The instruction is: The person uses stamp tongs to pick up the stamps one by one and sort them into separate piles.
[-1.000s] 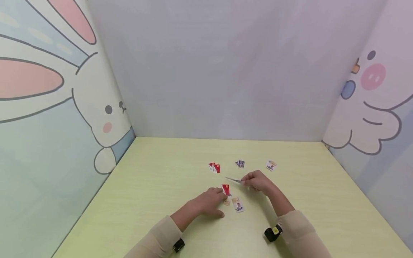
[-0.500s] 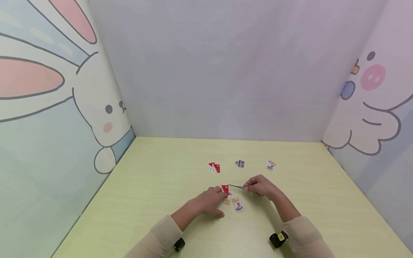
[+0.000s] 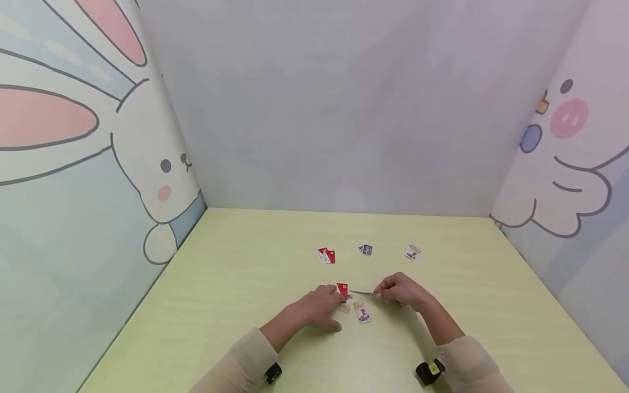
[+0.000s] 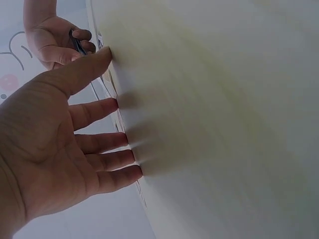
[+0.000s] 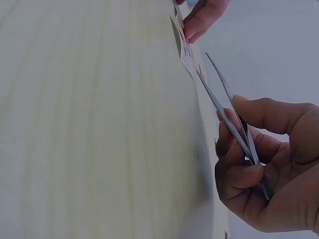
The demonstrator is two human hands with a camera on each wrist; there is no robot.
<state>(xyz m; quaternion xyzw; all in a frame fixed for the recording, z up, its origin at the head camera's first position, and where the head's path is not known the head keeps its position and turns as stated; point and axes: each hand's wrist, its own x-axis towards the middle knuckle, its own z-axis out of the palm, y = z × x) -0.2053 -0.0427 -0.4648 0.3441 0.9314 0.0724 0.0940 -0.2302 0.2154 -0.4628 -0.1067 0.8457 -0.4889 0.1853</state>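
My right hand (image 3: 400, 289) holds a pair of metal tweezers (image 5: 227, 114) between thumb and curled fingers. The tweezers' two arms stand apart at the tips, with no card between them. In the head view those tips point left, close beside a red and white card (image 3: 342, 287). My left hand (image 3: 316, 308) is spread with its fingertips down on the table, and a finger touches the red card's edge. Below that card lies a tan card (image 3: 345, 308), partly covered. Another printed card (image 3: 362, 312) lies to the right of it.
Farther back on the pale yellow table (image 3: 255, 245) are a pair of overlapping red cards (image 3: 326, 256), some dark purple cards (image 3: 366, 249) and a pale printed card (image 3: 413, 252). A grey wall (image 3: 344, 109) stands behind. Cartoon-printed panels flank both sides.
My right hand has come nearer to me and slightly right, bringing the tweezers from behind the red card to its right side. My left hand has stayed in place.
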